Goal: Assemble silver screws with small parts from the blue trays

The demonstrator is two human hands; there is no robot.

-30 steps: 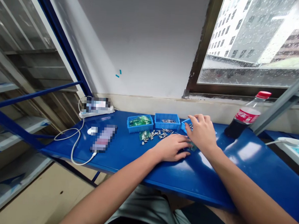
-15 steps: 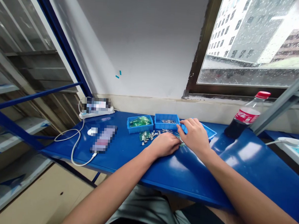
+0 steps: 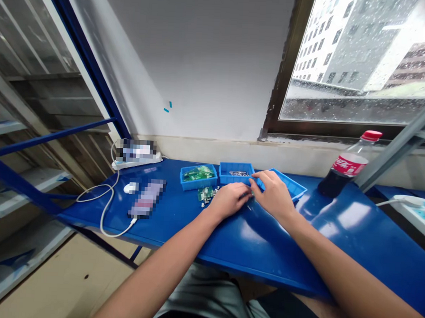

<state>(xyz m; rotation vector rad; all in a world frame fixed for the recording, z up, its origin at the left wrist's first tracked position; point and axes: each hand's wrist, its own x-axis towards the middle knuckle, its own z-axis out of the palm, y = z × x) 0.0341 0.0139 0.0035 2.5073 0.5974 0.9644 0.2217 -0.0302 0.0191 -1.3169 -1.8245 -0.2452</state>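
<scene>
My left hand is closed, its fingers curled above the blue table near its middle. My right hand meets it from the right, thumb and fingers bent together. A sliver of something greenish shows between the fingertips, too small and covered to name. Left of my left hand lies a small green circuit board with silvery metal pieces beside it. Behind my hands stands a blue tray of metal screws or pins. Partly hidden by my right hand is another blue tray.
A blue tray of green boards stands at the back left. Further left are a phone on a white cable, a white round item and a power strip. A cola bottle stands at the right.
My hands have drawn closer together, with the right hand shifted slightly left. The loose metal pieces behind the left hand are now more covered, and the green piece under the fingers shows less.
</scene>
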